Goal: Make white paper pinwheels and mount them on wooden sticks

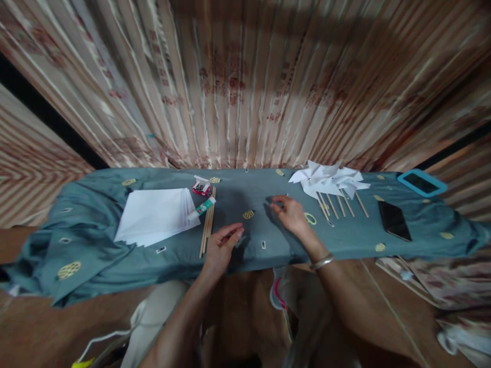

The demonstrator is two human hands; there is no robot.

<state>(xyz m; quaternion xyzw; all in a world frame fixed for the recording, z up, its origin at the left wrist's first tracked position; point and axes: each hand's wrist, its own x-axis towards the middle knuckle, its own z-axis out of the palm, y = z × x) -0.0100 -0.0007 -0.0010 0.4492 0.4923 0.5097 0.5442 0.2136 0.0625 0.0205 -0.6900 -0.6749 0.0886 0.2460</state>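
My left hand (222, 246) hovers over the front half of the cloth-covered table, just right of several thin wooden sticks (208, 224). Its thumb and forefinger are pinched together; whatever may be between them is too small to make out. Farther right, my right hand (290, 213) is held above the cloth with fingers curved and apart, and I see nothing in it. Paper pinwheels (330, 179) on wooden sticks lie beyond it to the right. A green tape ring (310, 219) rests close to the right wrist.
White paper sheets (153, 214) are stacked at left, with a glue stick (205, 205) by their edge. A small red box (201, 186) stands behind it. At right lie a black phone (395, 221) and a blue-framed tablet (422, 183). Corrugated metal wall (238, 102) rises behind the table.
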